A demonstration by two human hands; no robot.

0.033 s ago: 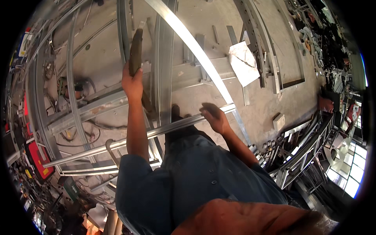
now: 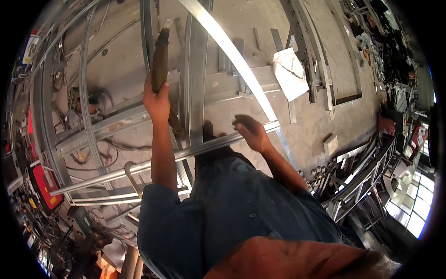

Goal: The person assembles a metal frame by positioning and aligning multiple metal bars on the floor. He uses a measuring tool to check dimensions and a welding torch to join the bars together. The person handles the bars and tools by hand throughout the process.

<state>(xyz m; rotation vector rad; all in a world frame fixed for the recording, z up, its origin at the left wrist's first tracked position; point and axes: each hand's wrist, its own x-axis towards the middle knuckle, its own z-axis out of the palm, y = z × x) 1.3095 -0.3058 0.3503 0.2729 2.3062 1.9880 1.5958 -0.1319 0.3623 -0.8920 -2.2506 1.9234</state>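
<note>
My left hand (image 2: 157,103) is closed around a long olive-green hand tool (image 2: 160,60) with a dark, jagged far end; its exact kind I cannot make out. A dark part of it (image 2: 175,123) shows beside my wrist. The tool lies along a long grey metal channel (image 2: 195,79). To the right, my right hand (image 2: 252,132) is at the near metal rail (image 2: 209,146), close to its right end. Its fingers are bent loosely and somewhat shadowed, the thumb apart, with nothing visible between them. The rail crosses in front of my body, under my left forearm.
A bright curved-looking metal strip (image 2: 227,46) meets the rail's right end. A C-shaped clamp (image 2: 132,179) hangs on the rail at left. Beyond lie a white sheet (image 2: 290,74), a small block (image 2: 330,144) and dark metal frames (image 2: 348,99). A red case (image 2: 46,186) stands far left.
My right hand has shifted slightly left and up along the rail, its fingers lifting from it. My left hand keeps its hold on the green tool, almost in place.
</note>
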